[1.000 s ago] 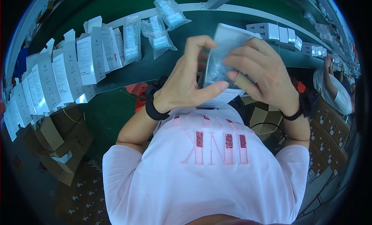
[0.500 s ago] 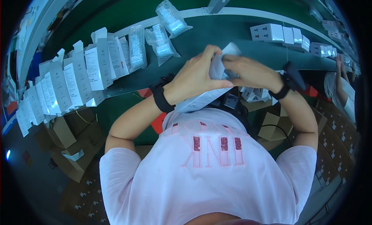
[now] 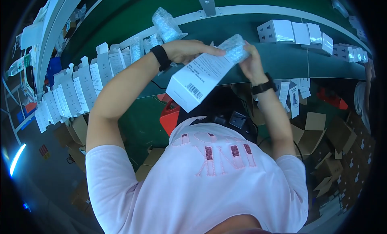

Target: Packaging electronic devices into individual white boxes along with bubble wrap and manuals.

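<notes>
Hands have moved out over the belt (image 3: 282, 64), left hand (image 3: 187, 50) gripping the white carton (image 3: 199, 79) while right hand (image 3: 249, 60) pinches the bubble-wrapped item (image 3: 234, 48) at its mouth (halfway in, looks like).

Bubble-wrapped item (image 3: 232, 48) partly hidden inside white box (image 3: 197, 81).

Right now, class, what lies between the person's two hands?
In the head view, a bubble-wrapped item sits at the open end of a white box, between the left hand and right hand.
</notes>
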`<action>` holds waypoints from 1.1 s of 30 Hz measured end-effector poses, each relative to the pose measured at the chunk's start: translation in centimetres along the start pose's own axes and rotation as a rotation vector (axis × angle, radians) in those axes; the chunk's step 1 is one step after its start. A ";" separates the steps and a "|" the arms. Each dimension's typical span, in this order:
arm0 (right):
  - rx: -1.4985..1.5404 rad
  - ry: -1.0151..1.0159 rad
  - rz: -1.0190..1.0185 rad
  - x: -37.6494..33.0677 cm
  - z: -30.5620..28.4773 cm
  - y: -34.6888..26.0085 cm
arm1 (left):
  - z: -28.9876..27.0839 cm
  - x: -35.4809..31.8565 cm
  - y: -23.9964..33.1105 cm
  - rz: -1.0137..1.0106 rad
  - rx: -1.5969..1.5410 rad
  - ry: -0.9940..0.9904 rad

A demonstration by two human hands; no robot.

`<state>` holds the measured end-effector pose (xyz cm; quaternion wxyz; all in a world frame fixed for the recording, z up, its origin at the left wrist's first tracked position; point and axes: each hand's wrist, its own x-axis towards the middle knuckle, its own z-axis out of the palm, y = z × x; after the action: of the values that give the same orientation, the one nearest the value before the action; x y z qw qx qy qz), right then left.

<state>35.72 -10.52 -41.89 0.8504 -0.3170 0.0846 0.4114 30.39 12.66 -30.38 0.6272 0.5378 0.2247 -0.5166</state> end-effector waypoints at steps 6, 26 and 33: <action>0.119 0.531 -0.074 4.3 -0.6 1.7 | 0.7 -3.3 -0.2 -0.114 -0.159 0.046; -0.374 0.099 -0.583 -0.8 17.8 -7.7 | 6.7 -5.9 -7.0 0.808 -0.306 0.664; -1.095 -0.382 -0.566 -4.6 22.1 -9.8 | 8.6 -8.6 -7.6 0.981 0.006 0.874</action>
<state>37.56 -4.56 -18.12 0.6411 -0.6364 -0.3772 0.2039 18.14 9.20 -23.79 0.6393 0.7401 0.1860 0.0949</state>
